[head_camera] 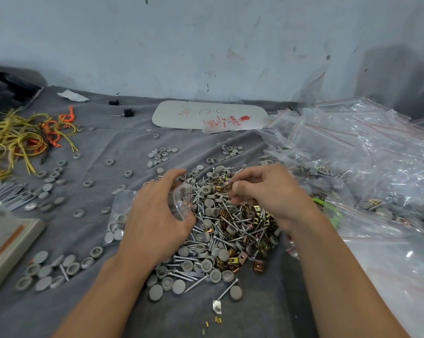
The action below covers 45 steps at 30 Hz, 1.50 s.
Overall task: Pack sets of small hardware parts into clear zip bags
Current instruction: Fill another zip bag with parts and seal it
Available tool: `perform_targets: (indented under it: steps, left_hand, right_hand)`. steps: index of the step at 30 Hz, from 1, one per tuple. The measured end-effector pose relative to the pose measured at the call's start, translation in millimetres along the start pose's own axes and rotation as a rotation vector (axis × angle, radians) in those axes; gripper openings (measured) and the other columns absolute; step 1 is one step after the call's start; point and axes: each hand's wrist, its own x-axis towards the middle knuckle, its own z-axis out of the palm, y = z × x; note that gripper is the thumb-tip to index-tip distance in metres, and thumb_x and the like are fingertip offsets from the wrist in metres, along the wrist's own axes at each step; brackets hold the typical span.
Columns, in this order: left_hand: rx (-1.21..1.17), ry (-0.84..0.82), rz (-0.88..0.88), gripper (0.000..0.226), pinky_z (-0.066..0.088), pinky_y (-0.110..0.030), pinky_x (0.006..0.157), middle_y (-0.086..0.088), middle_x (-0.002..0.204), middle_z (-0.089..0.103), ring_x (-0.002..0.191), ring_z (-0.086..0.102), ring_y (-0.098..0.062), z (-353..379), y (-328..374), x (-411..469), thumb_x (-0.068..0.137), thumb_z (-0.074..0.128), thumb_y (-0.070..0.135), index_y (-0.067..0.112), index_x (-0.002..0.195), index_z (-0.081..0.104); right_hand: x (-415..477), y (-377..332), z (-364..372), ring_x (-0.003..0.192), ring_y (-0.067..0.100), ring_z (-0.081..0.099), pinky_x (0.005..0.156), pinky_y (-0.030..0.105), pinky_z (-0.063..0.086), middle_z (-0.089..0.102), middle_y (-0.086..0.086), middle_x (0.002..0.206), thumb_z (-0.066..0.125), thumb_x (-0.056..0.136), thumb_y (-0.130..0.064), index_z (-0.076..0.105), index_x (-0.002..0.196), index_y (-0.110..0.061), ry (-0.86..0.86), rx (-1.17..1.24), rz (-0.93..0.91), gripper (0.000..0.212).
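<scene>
The clear bag (181, 202) is in my left hand (157, 215), fingers curled round it, just above the pile of screws and caps (220, 230). My right hand (267, 195) pinches a gold clip (228, 186). More bags (352, 154) lie to the right.

Grey cloth-covered table (123, 142), mixed hardware pile (230, 228), scattered grey caps (52, 267), zip bags (364, 154), yellow ties (15, 140)

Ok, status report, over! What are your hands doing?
Left hand holds clear bag. Right hand pinches gold clip over parts pile. Nothing between them.
</scene>
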Motion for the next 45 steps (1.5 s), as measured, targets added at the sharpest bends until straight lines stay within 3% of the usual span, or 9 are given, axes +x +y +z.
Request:
perform_targets:
  steps: [11, 16, 20, 25, 29, 34, 39, 42, 45]
  left_hand:
    - [-0.069, -0.042, 0.170, 0.108, 0.033, -0.007, 0.084, 0.030, 0.116, 0.049, 0.103, 0.042, 0.013, 0.8, 5.7, -1.7, 0.068, 0.088, 0.034, 0.051, 0.153, 0.025]
    - [-0.201, -0.069, 0.198, 0.117, 0.038, -0.001, 0.085, 0.041, 0.118, 0.052, 0.107, 0.053, 0.016, 2.0, 5.6, -1.9, 0.067, 0.089, 0.030, 0.062, 0.152, 0.016]
    - [-0.209, -0.070, 0.219, 0.125, 0.040, -0.001, 0.085, 0.041, 0.122, 0.050, 0.107, 0.056, 0.011, 4.3, 3.2, -2.4, 0.065, 0.091, 0.019, 0.067, 0.149, 0.012]
    - [-0.157, -0.096, 0.243, 0.125, 0.044, -0.012, 0.089, 0.034, 0.120, 0.055, 0.107, 0.058, 0.006, 1.0, 4.1, -1.3, 0.061, 0.092, 0.032, 0.054, 0.157, 0.015]
    - [-0.096, -0.067, 0.247, 0.120, 0.031, 0.001, 0.094, 0.032, 0.126, 0.053, 0.109, 0.051, 0.012, -2.7, 2.7, 1.3, 0.061, 0.091, 0.030, 0.045, 0.159, 0.022]
    - [-0.081, -0.052, 0.185, 0.095, 0.049, -0.020, 0.093, 0.026, 0.120, 0.059, 0.108, 0.057, 0.003, 0.6, 5.2, -0.8, 0.069, 0.090, 0.021, 0.045, 0.147, 0.040]
    - [-0.119, 0.000, 0.126, 0.070, 0.039, -0.011, 0.082, 0.037, 0.107, 0.056, 0.106, 0.050, 0.015, 2.3, 7.6, -1.9, 0.069, 0.082, 0.048, 0.051, 0.130, 0.047]
    - [-0.114, -0.019, 0.132, 0.075, 0.036, -0.012, 0.084, 0.037, 0.110, 0.053, 0.109, 0.045, 0.020, 3.8, 10.8, -4.2, 0.067, 0.080, 0.052, 0.049, 0.133, 0.045]
    - [-0.082, -0.036, 0.145, 0.076, 0.032, -0.008, 0.083, 0.036, 0.111, 0.049, 0.105, 0.044, 0.021, 4.5, 15.2, -4.9, 0.066, 0.067, 0.060, 0.047, 0.137, 0.042]
  right_hand:
    - [-6.5, -9.5, 45.1, 0.072, 0.017, 0.076, 0.075, 0.036, 0.064, 0.078, -0.004, 0.075, 0.079, 0.078, -0.002, 0.083, 0.082, -0.026, -0.050, -0.101, -0.319, 0.024]
    - [-13.5, -9.0, 64.7, 0.072, 0.000, 0.071, 0.069, 0.014, 0.054, 0.076, -0.017, 0.076, 0.079, 0.076, -0.007, 0.084, 0.082, -0.028, -0.059, -0.311, -0.414, 0.022]
    - [-12.7, -7.7, 71.0, 0.076, 0.003, 0.070, 0.073, 0.019, 0.053, 0.076, -0.014, 0.078, 0.075, 0.078, -0.006, 0.083, 0.083, -0.024, -0.134, -0.343, -0.399, 0.021]
    - [-10.5, -8.4, 59.5, 0.094, 0.001, 0.072, 0.091, 0.030, 0.056, 0.078, -0.013, 0.095, 0.073, 0.082, -0.004, 0.079, 0.098, -0.022, -0.271, -0.326, -0.382, 0.025]
    - [-10.6, -7.8, 58.6, 0.103, -0.002, 0.070, 0.098, 0.032, 0.055, 0.077, -0.017, 0.106, 0.081, 0.076, -0.005, 0.077, 0.110, -0.026, -0.194, -0.308, -0.393, 0.041]
    - [-12.3, -14.7, 41.2, 0.077, 0.019, 0.072, 0.075, 0.037, 0.060, 0.077, -0.017, 0.094, 0.081, 0.080, 0.000, 0.080, 0.111, -0.028, -0.285, -0.293, -0.390, 0.042]
    - [-8.3, -16.8, -15.2, 0.079, 0.004, 0.074, 0.084, 0.035, 0.063, 0.077, -0.021, 0.081, 0.077, 0.087, -0.004, 0.077, 0.082, -0.038, 0.233, -0.280, -0.194, 0.034]
    - [-10.5, -13.1, -38.2, 0.070, 0.000, 0.071, 0.072, 0.025, 0.061, 0.072, -0.027, 0.069, 0.081, 0.084, -0.014, 0.077, 0.070, -0.041, 0.105, -0.653, -0.049, 0.031]
    - [-12.1, -5.6, -27.1, 0.065, -0.003, 0.064, 0.060, 0.010, 0.048, 0.064, -0.029, 0.062, 0.081, 0.085, -0.023, 0.079, 0.081, -0.043, -0.043, -0.906, -0.009, 0.021]
